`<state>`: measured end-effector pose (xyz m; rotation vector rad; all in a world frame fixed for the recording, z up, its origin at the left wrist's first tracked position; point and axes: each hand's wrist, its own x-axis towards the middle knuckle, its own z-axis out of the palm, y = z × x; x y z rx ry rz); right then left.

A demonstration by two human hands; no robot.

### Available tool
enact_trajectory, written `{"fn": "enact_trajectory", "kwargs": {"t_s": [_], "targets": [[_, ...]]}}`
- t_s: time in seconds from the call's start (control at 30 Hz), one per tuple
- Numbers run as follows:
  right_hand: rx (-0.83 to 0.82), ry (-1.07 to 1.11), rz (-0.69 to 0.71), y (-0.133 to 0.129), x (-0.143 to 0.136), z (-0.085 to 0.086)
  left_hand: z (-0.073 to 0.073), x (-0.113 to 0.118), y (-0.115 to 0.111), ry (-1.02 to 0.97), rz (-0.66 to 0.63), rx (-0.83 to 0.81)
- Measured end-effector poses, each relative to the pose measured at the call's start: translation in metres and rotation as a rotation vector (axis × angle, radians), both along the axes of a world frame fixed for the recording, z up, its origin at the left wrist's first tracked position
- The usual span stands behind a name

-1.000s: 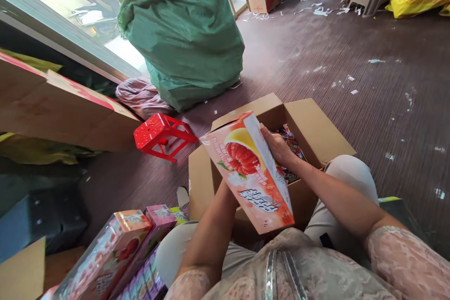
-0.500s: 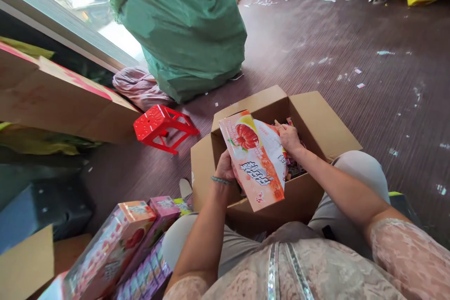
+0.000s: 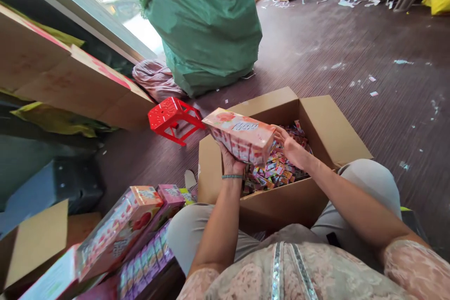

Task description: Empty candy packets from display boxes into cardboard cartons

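Above an open cardboard carton (image 3: 281, 211) between my knees, a pink-orange candy box (image 3: 236, 127) with fruit pictures lies tilted on its side. Its side facing me shows a row of small packets. My left hand (image 3: 232, 161) supports the box from below, fingers wrapped under it and partly hidden. At the right end of the box is my right hand (image 3: 292, 147), its fingers stretched out and the tips at the box's edge. Beneath, many small colourful wrapped sweets (image 3: 276, 171) fill the bottom of the carton.
More packaged candy boxes (image 3: 119, 234) stand at my lower left, beside another open carton (image 3: 38, 248). A red plastic stool (image 3: 167, 112) is beyond the carton's left flap. Behind it sits a large green sack (image 3: 207, 28). Paper scraps litter the dark floor (image 3: 326, 56).
The candy box has turned from its broad printed face to a narrower side, showing the packets. My right hand has moved from a white part of the box to its end, fingers opened out.
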<state>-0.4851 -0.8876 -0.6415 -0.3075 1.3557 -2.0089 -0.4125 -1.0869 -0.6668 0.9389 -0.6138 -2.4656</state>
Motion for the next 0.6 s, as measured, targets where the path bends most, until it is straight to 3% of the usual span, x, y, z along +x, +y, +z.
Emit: {"fn": "enact_trajectory", "kwargs": {"t_s": [0.1,0.2,0.27,0.37,0.5,0.6], "targets": [[0.099,0.188,-0.138,-0.003,0.008,0.004,0.006,-0.003,0.02,-0.023,-0.04,-0.017],[0.181,0.208,-0.307,-0.002,-0.002,0.005,0.019,0.0,0.043,-0.012,-0.135,0.009],[0.171,0.203,-0.347,0.004,-0.012,0.008,0.029,0.003,0.048,0.037,-0.165,0.036],[0.09,0.16,-0.274,0.015,-0.017,0.015,0.036,0.005,0.038,0.063,-0.12,0.066],[-0.075,0.016,-0.026,0.018,-0.01,0.018,0.025,0.006,0.019,0.019,-0.009,0.025],[-0.031,-0.18,0.013,0.007,-0.011,0.009,0.015,0.006,0.017,0.068,-0.157,0.027]]}}
